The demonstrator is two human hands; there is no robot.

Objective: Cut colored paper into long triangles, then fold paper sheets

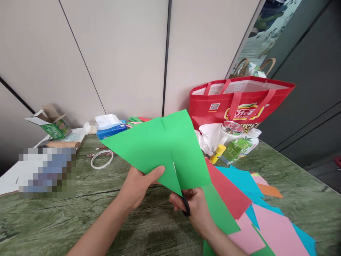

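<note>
Both forearms enter from the bottom edge of the frame and meet at lower centre. Left hand [138, 188]: fingers closed on the lower edge of the green paper [160, 147], thumb lying across the near face, the other fingers hidden behind the sheet. Right hand [195, 209]: fingers curled through the black handle of the scissors [185, 205], just below the sheet's bottom point; the blades are hidden behind the paper, so their spread cannot be told. A narrow slit runs up from the sheet's lower edge, directly above the handle.

The green paper is held tilted above the green marbled table [80, 213], at the centre of the frame, with a fold line down its middle.

Lower right: a fan of coloured sheets [255, 217] in red, blue, pink, orange and green lies flat on the table, partly under the right wrist. Upper right: a red shopping bag [239, 103] stands against the wall, with a green-labelled bottle [239, 145] and a yellow glue stick [217, 153] in front of it. Left of centre: a tape ring [102, 159] lies flat, with a blue tissue box [110, 129] behind it. Far left: a small open carton [52, 124].
</note>
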